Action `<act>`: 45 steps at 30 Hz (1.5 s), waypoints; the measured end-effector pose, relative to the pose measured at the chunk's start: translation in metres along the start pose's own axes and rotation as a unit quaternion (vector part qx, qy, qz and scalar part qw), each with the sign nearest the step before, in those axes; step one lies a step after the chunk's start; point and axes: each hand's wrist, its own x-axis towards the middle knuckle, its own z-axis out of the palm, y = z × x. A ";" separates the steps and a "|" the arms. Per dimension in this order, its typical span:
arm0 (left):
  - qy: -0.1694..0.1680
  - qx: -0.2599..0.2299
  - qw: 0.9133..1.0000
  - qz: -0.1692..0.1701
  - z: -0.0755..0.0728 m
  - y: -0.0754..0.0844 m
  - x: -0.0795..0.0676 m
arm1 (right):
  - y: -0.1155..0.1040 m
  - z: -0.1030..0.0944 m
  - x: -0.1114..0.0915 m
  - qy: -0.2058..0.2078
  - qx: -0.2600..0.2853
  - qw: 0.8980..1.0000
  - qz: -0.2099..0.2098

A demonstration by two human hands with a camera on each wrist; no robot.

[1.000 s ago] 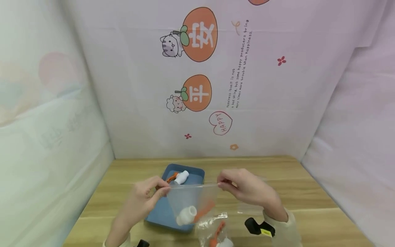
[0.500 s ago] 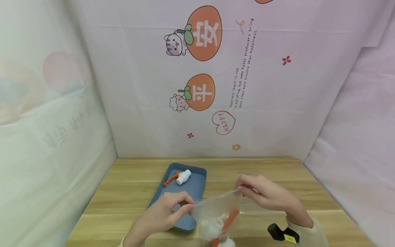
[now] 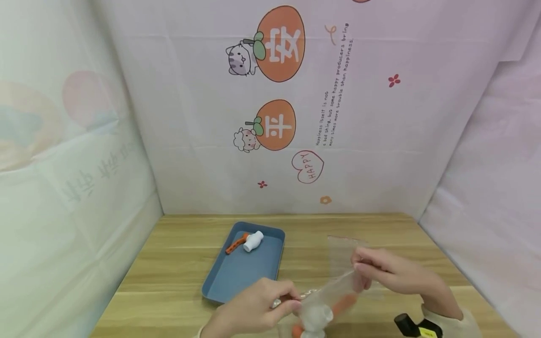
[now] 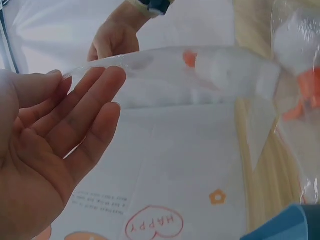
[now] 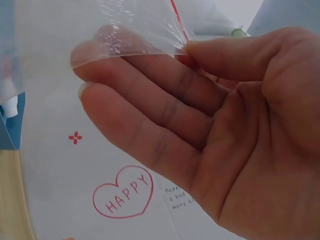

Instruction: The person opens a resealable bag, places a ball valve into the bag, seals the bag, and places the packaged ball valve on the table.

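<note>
A clear zip bag point(image 3: 331, 293) is stretched between both hands low in the head view. Inside it hang a white plastic ball valve point(image 3: 317, 317) and its orange handle point(image 3: 345, 304). My left hand point(image 3: 258, 307) pinches one top corner between thumb and forefinger; in the left wrist view the other fingers of that hand point(image 4: 75, 125) extend loosely. The opposite corner is pinched by my right hand point(image 3: 393, 274). A red zip line point(image 5: 178, 17) runs to the right thumb in the right wrist view. A second bagged valve point(image 4: 302, 75) lies below, mostly hidden in the head view.
Left of the hands, a blue tray point(image 3: 241, 277) holds another white valve point(image 3: 253, 241) with an orange handle point(image 3: 236, 244). Behind the right hand lies a flat clear bag point(image 3: 341, 253) on the wooden table point(image 3: 169, 263). Printed white cloth point(image 3: 203, 141) encloses the back and sides.
Both hands have carried the bag with the valve rightward and lower, from over the tray to over the second bag. The tray and its valve are now fully uncovered.
</note>
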 end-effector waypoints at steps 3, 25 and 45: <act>-0.002 -0.002 1.000 -0.004 0.008 0.004 0.008 | 0.001 -0.007 -0.010 -0.009 0.010 1.000 -0.001; -0.068 -0.026 0.997 0.007 0.057 0.016 0.045 | -0.004 -0.015 -0.067 0.002 0.037 0.993 0.112; 0.028 -0.136 0.981 -0.138 0.034 -0.051 0.040 | 0.036 -0.007 -0.045 0.093 -0.003 0.989 0.112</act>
